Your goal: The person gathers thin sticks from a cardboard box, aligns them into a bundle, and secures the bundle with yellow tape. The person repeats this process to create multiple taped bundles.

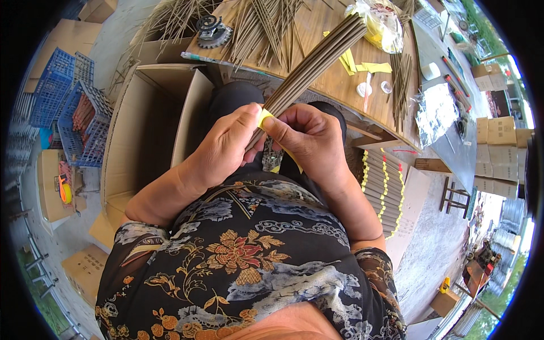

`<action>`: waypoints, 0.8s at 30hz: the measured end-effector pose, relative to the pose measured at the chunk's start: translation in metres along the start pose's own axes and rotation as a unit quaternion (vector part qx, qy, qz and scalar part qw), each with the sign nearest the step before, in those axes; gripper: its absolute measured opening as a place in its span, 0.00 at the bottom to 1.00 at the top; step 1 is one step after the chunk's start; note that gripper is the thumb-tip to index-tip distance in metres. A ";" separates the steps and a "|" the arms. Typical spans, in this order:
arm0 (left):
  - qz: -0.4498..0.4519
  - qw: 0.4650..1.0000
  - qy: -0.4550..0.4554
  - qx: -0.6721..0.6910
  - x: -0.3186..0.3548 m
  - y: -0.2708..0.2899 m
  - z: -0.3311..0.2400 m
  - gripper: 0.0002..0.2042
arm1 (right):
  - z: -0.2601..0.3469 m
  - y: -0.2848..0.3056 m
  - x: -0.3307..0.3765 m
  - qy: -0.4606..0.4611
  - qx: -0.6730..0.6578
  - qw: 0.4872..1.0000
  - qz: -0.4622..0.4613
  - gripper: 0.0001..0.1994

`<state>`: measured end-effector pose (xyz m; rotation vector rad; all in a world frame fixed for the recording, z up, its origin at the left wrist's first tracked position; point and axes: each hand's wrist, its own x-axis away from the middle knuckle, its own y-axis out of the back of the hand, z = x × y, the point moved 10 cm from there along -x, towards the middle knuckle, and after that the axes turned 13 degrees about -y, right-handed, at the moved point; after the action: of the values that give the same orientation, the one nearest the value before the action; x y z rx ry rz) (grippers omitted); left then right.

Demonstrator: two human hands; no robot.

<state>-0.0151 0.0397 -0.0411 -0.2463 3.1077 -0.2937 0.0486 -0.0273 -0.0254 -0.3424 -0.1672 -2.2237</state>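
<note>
A bundle of thin brown incense sticks (pixel 317 62) slants up and to the right in front of my body, its far end over the table. My left hand (pixel 229 141) is closed around the lower part of the bundle, thumb lying along it. A yellow paper strip (pixel 264 117) lies across the sticks between my two thumbs. My right hand (pixel 311 139) pinches the strip against the bundle, with its fingers curled; part of the strip hangs below that hand. The bundle's lower end is mostly hidden by my hands.
A wooden table (pixel 334 90) ahead bears loose sticks (pixel 260 34), yellow paper strips (pixel 371 67), a plastic bag (pixel 379 28) and a dark metal gear-like piece (pixel 214 33). An open cardboard box (pixel 147 113) stands at my left, banded bundles (pixel 382 187) at my right.
</note>
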 end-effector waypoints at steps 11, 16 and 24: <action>-0.035 0.999 0.006 0.037 -0.003 0.000 0.007 0.16 | -0.006 0.003 -0.004 -0.018 0.002 1.000 0.022 0.11; -0.039 0.998 0.024 0.051 -0.004 -0.001 0.009 0.15 | -0.006 0.002 -0.005 -0.032 -0.047 0.997 0.060 0.11; -0.032 0.997 0.021 0.064 -0.005 -0.005 0.011 0.15 | -0.009 0.005 -0.005 -0.052 -0.032 0.996 0.061 0.09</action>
<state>-0.0091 0.0341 -0.0506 -0.3432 3.1095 -0.5040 0.0542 -0.0289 -0.0351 -0.4918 -0.1268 -2.0960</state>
